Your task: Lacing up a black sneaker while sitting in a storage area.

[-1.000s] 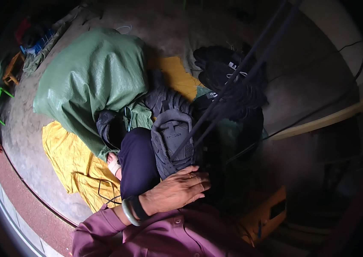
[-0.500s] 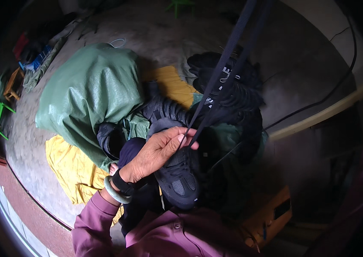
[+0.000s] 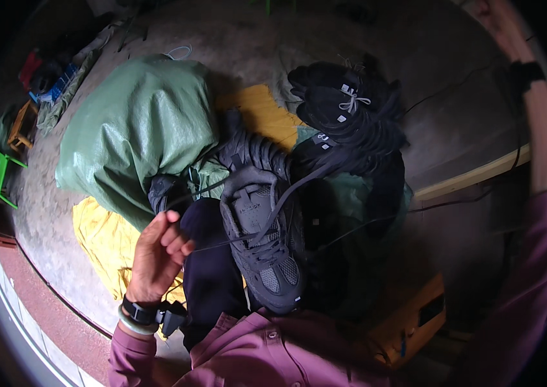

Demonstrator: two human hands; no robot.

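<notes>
One dark grey sneaker (image 3: 263,248) rests on the person's lap, toe toward the body. The left hand (image 3: 156,255) pinches a thin black lace (image 3: 222,244) running to it. The right hand (image 3: 499,22), raised high and well apart, is blurred, so its grip cannot be told. A pile of black shoes (image 3: 344,109) lies beyond, beside a green sack (image 3: 138,129).

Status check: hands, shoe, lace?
Left hand pinching lace, pulled taut. Right hand raised at frame edge, grip unclear. Grey shoe on lap. Shoe pile behind.

The right hand (image 3: 494,14) is cut off by the top edge.
</notes>
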